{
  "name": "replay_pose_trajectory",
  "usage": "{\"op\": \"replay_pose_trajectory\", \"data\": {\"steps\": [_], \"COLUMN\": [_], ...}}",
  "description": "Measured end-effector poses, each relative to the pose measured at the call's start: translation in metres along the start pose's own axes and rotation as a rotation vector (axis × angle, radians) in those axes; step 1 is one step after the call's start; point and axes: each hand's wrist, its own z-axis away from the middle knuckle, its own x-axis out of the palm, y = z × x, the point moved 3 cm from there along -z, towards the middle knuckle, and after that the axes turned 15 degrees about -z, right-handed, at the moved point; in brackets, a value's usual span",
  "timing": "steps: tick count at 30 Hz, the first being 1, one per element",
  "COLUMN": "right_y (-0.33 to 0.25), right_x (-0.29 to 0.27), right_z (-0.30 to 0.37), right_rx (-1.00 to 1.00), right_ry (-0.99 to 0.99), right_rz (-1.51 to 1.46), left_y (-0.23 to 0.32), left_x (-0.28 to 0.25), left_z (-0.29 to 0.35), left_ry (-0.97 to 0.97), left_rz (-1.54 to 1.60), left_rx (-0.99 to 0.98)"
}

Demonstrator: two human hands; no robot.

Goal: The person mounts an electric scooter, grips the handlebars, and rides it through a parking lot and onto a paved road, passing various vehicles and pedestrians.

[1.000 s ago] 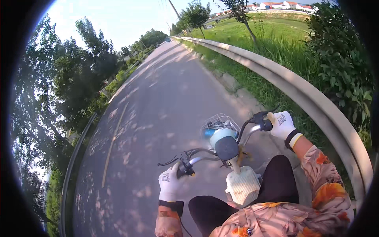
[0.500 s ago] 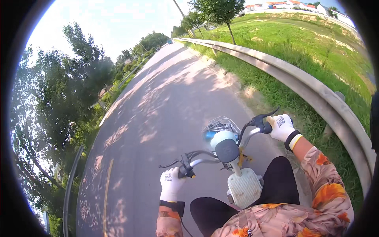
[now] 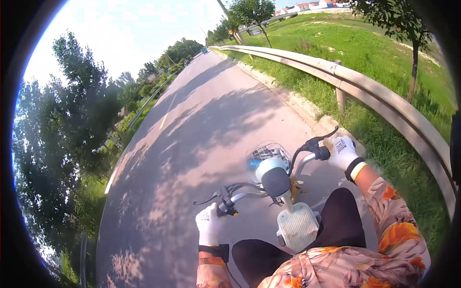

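I sit astride a pale two-wheeled scooter, its handlebar (image 3: pixel 249 195) spread before me. My left hand (image 3: pixel 208 220), in a white glove, is closed around the left grip, just behind a black brake lever (image 3: pixel 205 200). Around the right grip wraps my right hand (image 3: pixel 342 150), gloved the same way, with another brake lever (image 3: pixel 327 136) ahead of it. Between the grips sits a dark rounded display housing (image 3: pixel 276 182). A wire basket (image 3: pixel 269 152) with something blue in it is at the front. Below the bars is a light ribbed footboard or cover (image 3: pixel 298 225).
A paved road (image 3: pixel 192 144), dappled with tree shade, runs ahead. Close on the right, a metal guardrail (image 3: pixel 365 81) curves along a grassy verge (image 3: pixel 307 89). Trees (image 3: pixel 72 115) line the left side. Far ahead, a small bluish vehicle (image 3: pixel 205 50) is on the road.
The scooter has moved forward along the road; a guardrail post and a tree on the right have come nearer. Both hands stay on the grips.
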Motion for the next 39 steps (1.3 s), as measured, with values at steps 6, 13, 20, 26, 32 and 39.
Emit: {"op": "replay_pose_trajectory", "data": {"steps": [6,13,20,26,32,39], "right_y": [0.008,0.004,-0.006,0.008,0.012,0.016], "right_x": [0.009,0.0,-0.007,-0.002,-0.005,0.0], "right_z": [0.007,0.012,0.013,0.01,0.015,0.016], "right_rx": [0.005,-0.028,0.038,0.021,-0.026,-0.026], "right_ry": [0.014,0.001,-0.096,-0.072,-0.047,-0.039], "right_rz": [-0.018,0.022,0.031,0.064,0.007,0.064], "left_y": [-0.005,-0.005,-0.005,0.0,0.013,0.016], "left_x": [-0.009,-0.018,-0.007,-0.007,-0.005,0.005], "left_z": [0.005,0.004,0.005,0.001,0.002,0.006], "left_ry": [-0.044,-0.164,-0.072,-0.161,-0.218,-0.156], "left_rz": [-0.062,-0.169,-0.083,-0.089,-0.085,-0.152], "left_rx": [-0.009,-0.006,0.034,0.037,0.053,-0.015]}}
